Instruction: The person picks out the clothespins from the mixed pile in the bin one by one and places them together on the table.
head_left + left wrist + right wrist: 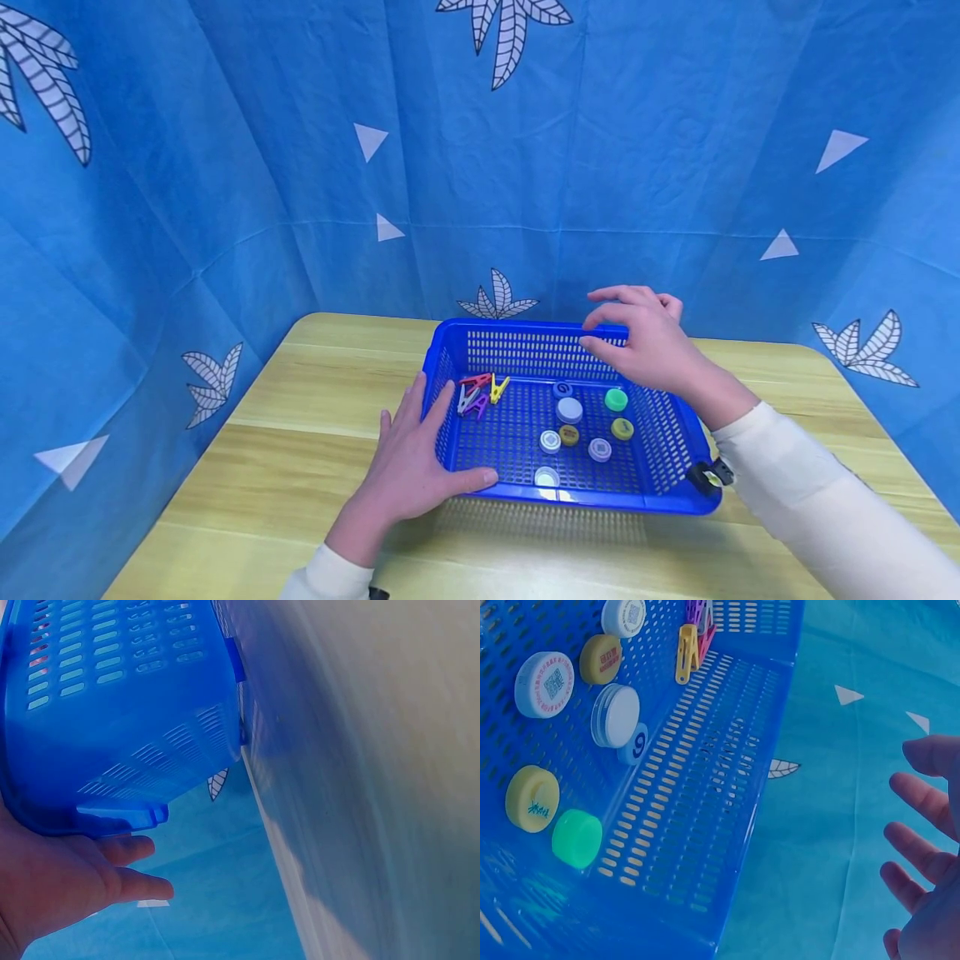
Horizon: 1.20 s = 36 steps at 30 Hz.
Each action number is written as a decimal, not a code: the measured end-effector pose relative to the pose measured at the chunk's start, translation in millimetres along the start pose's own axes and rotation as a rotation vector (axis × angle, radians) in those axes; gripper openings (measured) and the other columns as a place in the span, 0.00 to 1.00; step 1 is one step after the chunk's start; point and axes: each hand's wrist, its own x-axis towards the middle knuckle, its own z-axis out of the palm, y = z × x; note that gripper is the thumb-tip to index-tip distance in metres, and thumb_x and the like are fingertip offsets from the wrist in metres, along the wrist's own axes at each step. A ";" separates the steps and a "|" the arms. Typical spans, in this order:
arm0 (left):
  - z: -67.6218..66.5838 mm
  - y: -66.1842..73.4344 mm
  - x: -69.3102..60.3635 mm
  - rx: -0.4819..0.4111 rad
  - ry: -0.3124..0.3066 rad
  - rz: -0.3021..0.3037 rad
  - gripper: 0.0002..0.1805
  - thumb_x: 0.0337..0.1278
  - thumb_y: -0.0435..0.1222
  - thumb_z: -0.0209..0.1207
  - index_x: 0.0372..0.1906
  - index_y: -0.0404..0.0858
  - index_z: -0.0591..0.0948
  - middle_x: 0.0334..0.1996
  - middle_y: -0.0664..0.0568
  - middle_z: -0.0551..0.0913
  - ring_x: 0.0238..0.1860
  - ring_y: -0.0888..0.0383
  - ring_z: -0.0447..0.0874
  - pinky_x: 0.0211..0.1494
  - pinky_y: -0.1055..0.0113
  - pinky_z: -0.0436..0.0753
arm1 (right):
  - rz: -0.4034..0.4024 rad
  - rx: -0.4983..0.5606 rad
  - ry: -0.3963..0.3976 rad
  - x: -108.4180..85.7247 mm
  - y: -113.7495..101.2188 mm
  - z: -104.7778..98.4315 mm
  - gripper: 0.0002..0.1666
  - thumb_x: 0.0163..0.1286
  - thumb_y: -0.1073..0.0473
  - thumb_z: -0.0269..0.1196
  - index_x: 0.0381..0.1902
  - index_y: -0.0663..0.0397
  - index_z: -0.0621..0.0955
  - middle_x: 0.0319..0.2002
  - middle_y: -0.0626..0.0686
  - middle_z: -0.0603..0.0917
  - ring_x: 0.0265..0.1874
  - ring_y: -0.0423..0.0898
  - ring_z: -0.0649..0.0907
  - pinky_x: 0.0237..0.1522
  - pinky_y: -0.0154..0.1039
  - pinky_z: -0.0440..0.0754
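Note:
A blue basket (525,493) stands on the table, with clips at its left and bottle caps at its middle and right. My left hand (408,467) rests against its left front corner, fingers spread; in the left wrist view the hand (67,885) is beside the basket's rim (112,817). My right hand (648,337), empty with fingers loosely bent, hovers above the back right rim. Inside lie a yellow clip (498,389), a purple clip (477,405), a green cap (616,400) and a large white cap (569,410). The right wrist view shows the right hand (930,847) outside the basket.
The wooden table (300,433) extends around the basket. A blue curtain (480,167) with leaf and triangle prints hangs behind and at both sides. A black object (705,478) is at the right wrist, by the basket's front right corner.

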 end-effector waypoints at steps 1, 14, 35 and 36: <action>0.0 -0.1 -0.1 -0.001 -0.001 -0.001 0.73 0.28 0.83 0.55 0.81 0.46 0.53 0.80 0.43 0.38 0.78 0.42 0.37 0.71 0.34 0.38 | -0.002 0.001 0.000 0.3 -0.1 0.7 0.03 0.65 0.53 0.71 0.34 0.42 0.87 0.60 0.55 0.79 0.63 0.60 0.68 0.55 0.67 0.50; -0.1 1.2 -0.2 0.007 -0.013 -0.015 0.73 0.28 0.84 0.54 0.81 0.47 0.52 0.80 0.44 0.37 0.78 0.42 0.37 0.71 0.33 0.39 | 0.000 0.026 -0.041 5.0 -3.7 17.7 0.04 0.66 0.51 0.70 0.36 0.41 0.87 0.60 0.54 0.79 0.63 0.59 0.68 0.55 0.66 0.49; -1.7 2.2 0.8 0.018 -0.018 -0.016 0.72 0.28 0.83 0.55 0.81 0.48 0.52 0.80 0.45 0.38 0.78 0.43 0.37 0.71 0.33 0.40 | 0.004 0.065 -0.092 8.5 -8.0 40.5 0.07 0.65 0.50 0.71 0.39 0.42 0.88 0.61 0.52 0.79 0.63 0.56 0.68 0.56 0.65 0.50; -1.5 2.0 0.8 0.020 -0.019 -0.016 0.72 0.28 0.83 0.55 0.81 0.48 0.51 0.80 0.45 0.38 0.78 0.43 0.37 0.71 0.33 0.40 | 0.004 0.067 -0.097 8.8 -8.3 41.8 0.07 0.65 0.50 0.71 0.39 0.42 0.88 0.61 0.52 0.79 0.63 0.56 0.68 0.56 0.65 0.50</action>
